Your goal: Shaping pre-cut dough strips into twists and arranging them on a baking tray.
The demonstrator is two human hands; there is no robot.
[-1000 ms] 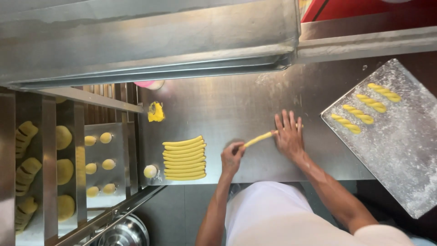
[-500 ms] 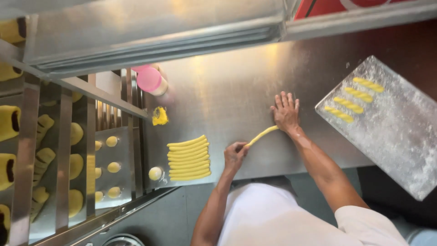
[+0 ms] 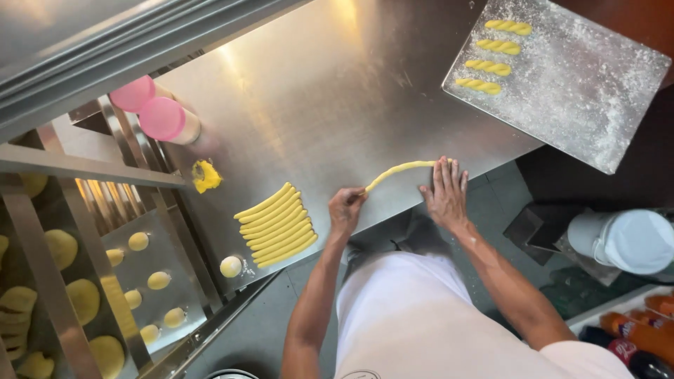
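— Where is the dough?

— The dough rope (image 3: 399, 169) lies on the steel table (image 3: 330, 91), stretched between my hands. My left hand (image 3: 346, 208) curls closed over one end; my right hand (image 3: 445, 191) lies flat, fingers spread, on the other.

— And around them?

— Finished dough strips (image 3: 276, 224) sit just beyond my left fingers; a floured tray (image 3: 597, 91) with twists (image 3: 493, 48) lies well past my right.

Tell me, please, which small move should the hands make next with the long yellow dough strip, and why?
Probably fold the dough rope in half and twist it. It looks already thin and long, stretched between the left hand and right hand, and the floured tray holds four twisted pieces.
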